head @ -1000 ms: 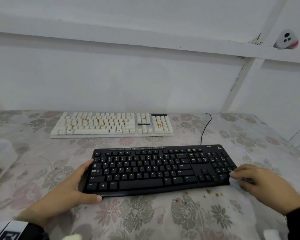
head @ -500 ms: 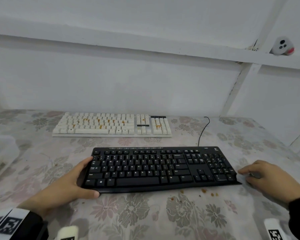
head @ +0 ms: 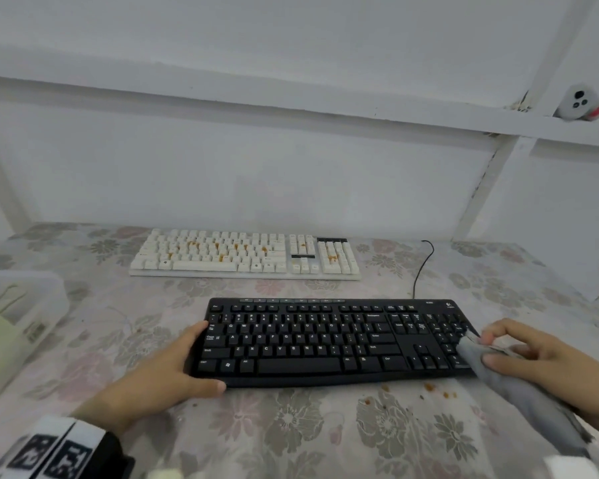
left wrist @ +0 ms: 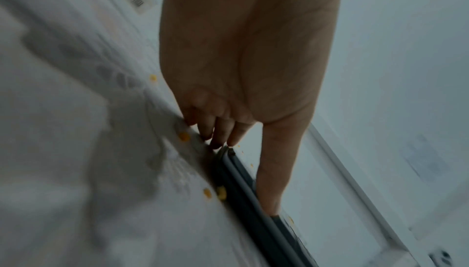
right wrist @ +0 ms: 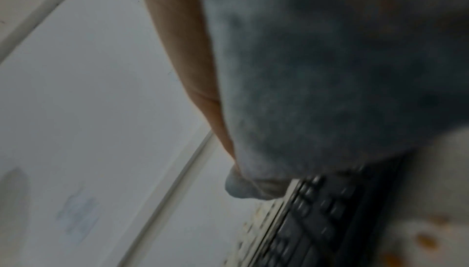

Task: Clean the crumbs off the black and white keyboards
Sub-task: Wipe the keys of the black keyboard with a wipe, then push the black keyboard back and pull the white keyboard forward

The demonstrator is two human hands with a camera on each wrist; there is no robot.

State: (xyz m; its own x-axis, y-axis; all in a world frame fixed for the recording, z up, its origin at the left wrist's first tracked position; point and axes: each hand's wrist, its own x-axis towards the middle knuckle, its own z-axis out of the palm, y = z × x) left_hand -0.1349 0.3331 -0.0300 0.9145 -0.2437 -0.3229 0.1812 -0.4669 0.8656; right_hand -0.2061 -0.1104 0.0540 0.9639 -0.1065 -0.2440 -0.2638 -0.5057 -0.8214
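A black keyboard (head: 329, 342) lies in front of me on the flowered tablecloth. My left hand (head: 173, 369) holds its left end, thumb along the front edge and fingers at the side. At the keyboard's right end my right hand (head: 519, 354) grips a grey cloth (head: 519, 392), which touches the number pad; the right wrist view shows the cloth (right wrist: 317, 91) hanging over the keys. Orange crumbs (head: 429, 387) lie on the table before the black keyboard. Farther back sits a white keyboard (head: 246, 255) with orange crumbs among its keys.
A translucent plastic box (head: 18, 316) stands at the left edge of the table. A black cable (head: 424, 267) runs from the black keyboard toward the wall. White wall panels close the back, and a small white device (head: 580, 103) sits on the ledge, upper right.
My right hand has lifted the grey cloth from the table beside the keyboard and brought it onto the keyboard's right end. My left hand stays on the left end.
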